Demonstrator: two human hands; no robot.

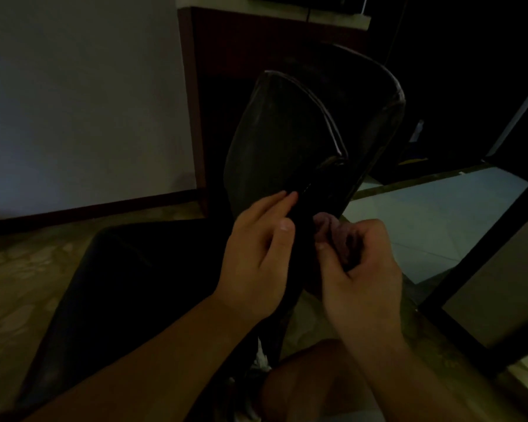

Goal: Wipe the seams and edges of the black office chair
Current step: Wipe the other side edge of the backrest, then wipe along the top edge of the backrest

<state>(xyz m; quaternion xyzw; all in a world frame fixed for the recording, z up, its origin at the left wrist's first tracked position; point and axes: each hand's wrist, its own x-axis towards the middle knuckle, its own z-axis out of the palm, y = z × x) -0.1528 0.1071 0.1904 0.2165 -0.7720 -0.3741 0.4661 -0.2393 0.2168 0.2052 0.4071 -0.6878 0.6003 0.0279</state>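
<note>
Dimly lit as the head view is, you can make out the black office chair (pixel 290 138) at the middle of the frame, its backrest rising away from you with a raised piped seam running along its edge. Your left hand (pixel 256 254) lies against the backrest with its fingers (pixel 275 199) stretched out straight, the tips touching the leather just beside a dark fold or seam; it grasps nothing. Your right hand (pixel 360 263) is just to the right of it, fingers curled round a bunched pinkish cloth (pixel 333 229), which is pressed at the chair's edge close to that same fold. The two hands are near each other, apart by only the narrow dark strip of chair between them.

Below the hands the chair's seat spreads toward the lower left, very dark and hard to read. Your bare knee (pixel 311 379) shows at the bottom. A pale wall (pixel 80 102) stands at the left, patterned tiled floor (pixel 22 284) lies under the chair, and a dark frame (pixel 482 248) crosses the right side.
</note>
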